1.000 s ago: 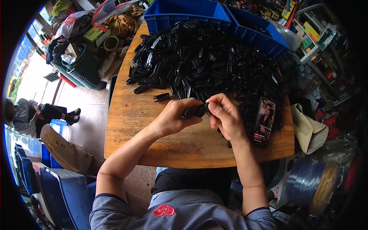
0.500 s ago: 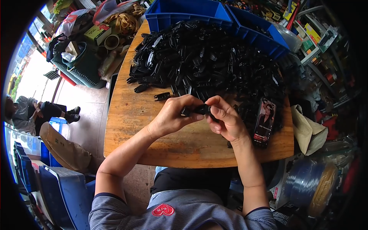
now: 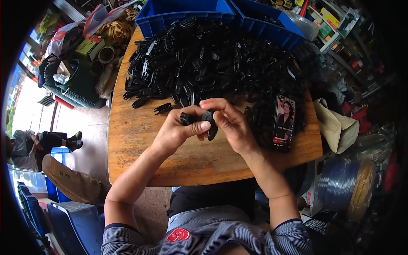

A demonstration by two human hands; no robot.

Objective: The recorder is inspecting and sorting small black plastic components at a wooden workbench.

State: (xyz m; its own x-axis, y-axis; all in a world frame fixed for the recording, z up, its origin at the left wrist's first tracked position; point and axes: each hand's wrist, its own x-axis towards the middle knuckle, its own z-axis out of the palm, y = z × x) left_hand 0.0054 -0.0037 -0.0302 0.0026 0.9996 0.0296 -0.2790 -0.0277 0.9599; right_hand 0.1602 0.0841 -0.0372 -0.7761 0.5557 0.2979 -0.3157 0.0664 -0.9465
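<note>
Above the table's near half, my left hand (image 3: 171, 132) is closed around a black plastic part (image 3: 211, 131), its thumb pressed on the part. A dark blocky end (image 3: 185, 118) sticks out by the left fingers; I cannot tell if it belongs to the same piece. My right hand (image 3: 236, 131) pinches the part from the other side, thumb against it and index finger curled over its top. A big pile of similar black plastic parts (image 3: 191, 63) covers the table's far half, and one loose part (image 3: 163, 109) lies at its near left edge.
Blue bins (image 3: 182, 18) stand behind the pile on the wooden table (image 3: 131, 148). A phone with a lit screen (image 3: 284, 121) rests at the pile's right. Beyond the right edge are a beige cloth bag (image 3: 335, 125) and wrapped coils (image 3: 344, 187). A person (image 3: 38, 146) sits far left.
The black part has turned between my hands, so a broad rounded face now shows. My left thumb has moved onto it and my right fingers have lifted over its top. The whole view has shifted slightly.
</note>
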